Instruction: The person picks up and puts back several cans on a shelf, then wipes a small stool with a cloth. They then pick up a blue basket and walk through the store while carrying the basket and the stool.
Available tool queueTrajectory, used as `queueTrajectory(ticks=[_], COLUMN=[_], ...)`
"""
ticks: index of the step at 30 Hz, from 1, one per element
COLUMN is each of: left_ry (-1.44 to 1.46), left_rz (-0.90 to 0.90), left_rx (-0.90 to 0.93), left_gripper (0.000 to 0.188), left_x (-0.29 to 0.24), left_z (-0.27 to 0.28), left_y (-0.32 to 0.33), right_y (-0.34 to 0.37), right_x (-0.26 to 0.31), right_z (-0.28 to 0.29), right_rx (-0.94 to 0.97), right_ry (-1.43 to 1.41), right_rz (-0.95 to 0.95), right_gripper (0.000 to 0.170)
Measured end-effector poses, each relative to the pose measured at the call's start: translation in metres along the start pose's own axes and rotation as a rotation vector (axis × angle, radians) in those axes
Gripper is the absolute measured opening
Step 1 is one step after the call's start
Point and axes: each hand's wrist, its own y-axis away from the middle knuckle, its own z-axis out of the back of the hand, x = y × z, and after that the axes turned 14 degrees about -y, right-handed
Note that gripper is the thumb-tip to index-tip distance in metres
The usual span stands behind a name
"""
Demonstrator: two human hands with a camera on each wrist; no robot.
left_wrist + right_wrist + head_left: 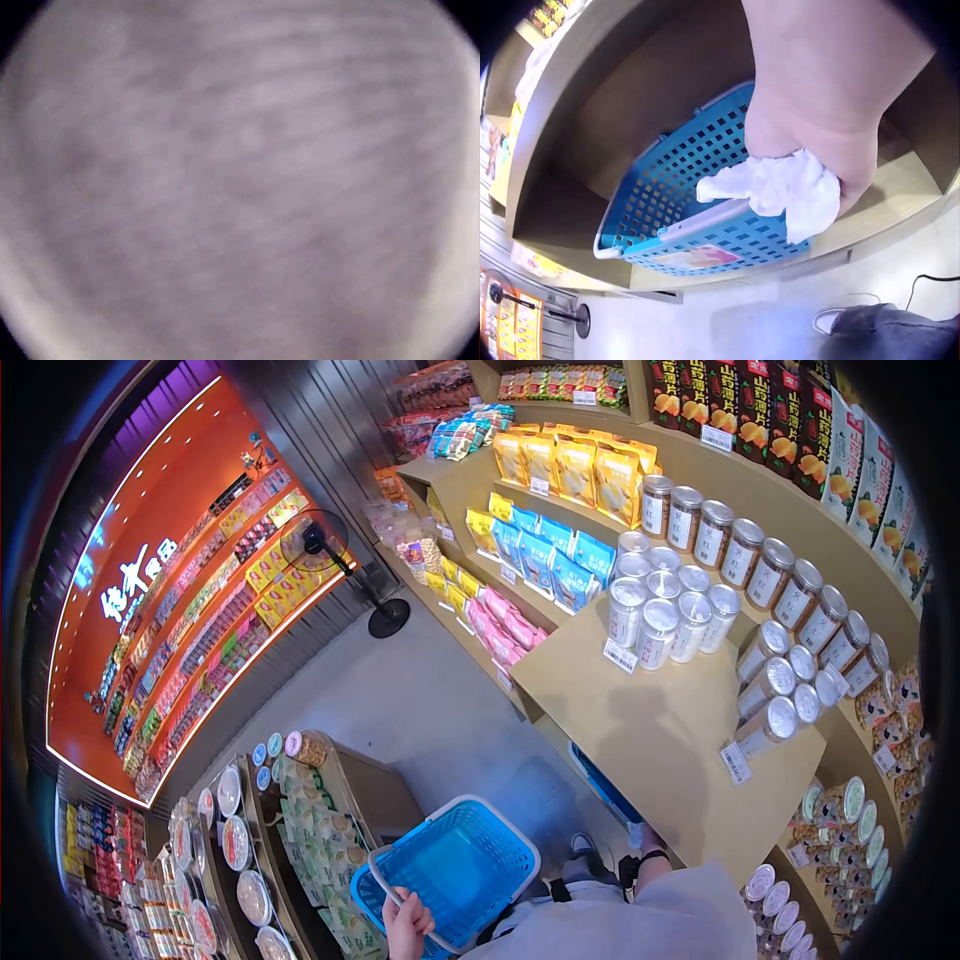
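Note:
In the head view my left hand grips the pale handle of a blue plastic basket, its fingers curled round the bar. The basket's inside shows only its blue bottom and walls. Pale blurred fabric fills the left wrist view. My right hand holds a crumpled white tissue-like wad, most of its fingers hidden. It is right at the rim of a second blue basket with a pink and white label, on a low shelf. That basket's edge also shows below the display table in the head view.
A curved display table bears clear silver-lidded jars. Shelves of bagged snacks stand behind it. Green packets fill a low stand at left. A black fan stands on the grey floor. A shoe is below the shelf.

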Motion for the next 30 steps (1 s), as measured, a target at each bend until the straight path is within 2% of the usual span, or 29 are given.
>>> queueTrajectory(ticks=[3, 6, 8, 9, 10, 12, 13, 15, 17, 19, 21, 24, 26, 28, 30], left_ry=[-0.003, -0.015, -0.036, -0.045, -0.052, -0.111, -0.132, -0.177, -0.25, -0.309, -0.364, -0.445, -0.527, -0.522, -0.6], left_rz=[-0.039, -0.026, 0.0, -0.02, -0.037, -0.065, -0.083, -0.081, -0.14, -0.131, -0.128, -0.098, -0.058, 0.004, 0.023], left_rx=[0.31, 0.484, 0.604, 0.65, 0.694, 0.785, 0.846, 0.945, 1.109, 1.223, 1.361, 1.559, 1.603, 1.739, 1.797], left_gripper=[0.005, 0.004, 0.004, 0.004, 0.004, 0.001, 0.002, 0.004, 0.009, 0.011, 0.015, 0.016, 0.013, 0.015, 0.016], left_x=[-0.028, -0.053, -0.069, -0.08, -0.09, -0.11, -0.117, -0.129, -0.142, -0.151, -0.155, -0.15, -0.146, -0.137, -0.116], left_z=[0.001, -0.001, -0.003, -0.006, -0.009, -0.015, -0.017, -0.018, -0.024, -0.033, -0.041, -0.05, -0.057, -0.066, -0.078], left_y=[-0.05, -0.096, -0.125, -0.135, -0.143, -0.155, -0.162, -0.173, -0.179, -0.178, -0.176, -0.17, -0.159, -0.15, -0.138], right_y=[0.005, 0.023, 0.068, 0.07, 0.106, 0.131, 0.151, 0.199, 0.253, 0.305, 0.357, 0.439, 0.481, 0.522, 0.557], right_x=[0.0, 0.01, 0.029, 0.013, 0.026, -0.007, -0.02, -0.048, -0.075, -0.099, -0.122, -0.132, -0.144, -0.134, -0.134], right_z=[-0.008, -0.017, -0.01, -0.01, 0.001, -0.007, -0.007, -0.011, -0.02, -0.03, -0.036, -0.045, -0.048, -0.044, -0.042], right_rx=[-0.073, -0.212, -0.274, -0.192, -0.153, -0.128, -0.174, -0.138, -0.241, -0.435, -0.523, -0.718, -0.838, -0.923, -1.032], right_ry=[-0.05, -0.504, -0.732, -0.658, -0.645, -0.719, -0.748, -0.655, -0.771, -0.966, -1.107, -1.293, -1.378, -1.359, -1.132], right_rz=[-0.042, -0.233, -0.311, -0.43, -0.463, -0.491, -0.512, -0.49, -0.547, -0.604, -0.626, -0.67, -0.672, -0.68, -0.692], right_gripper=[0.067, 0.039, 0.036, 0.037, 0.035, 0.022, 0.022, 0.028, 0.028, 0.027, 0.025, 0.021, 0.019, 0.018, 0.019])
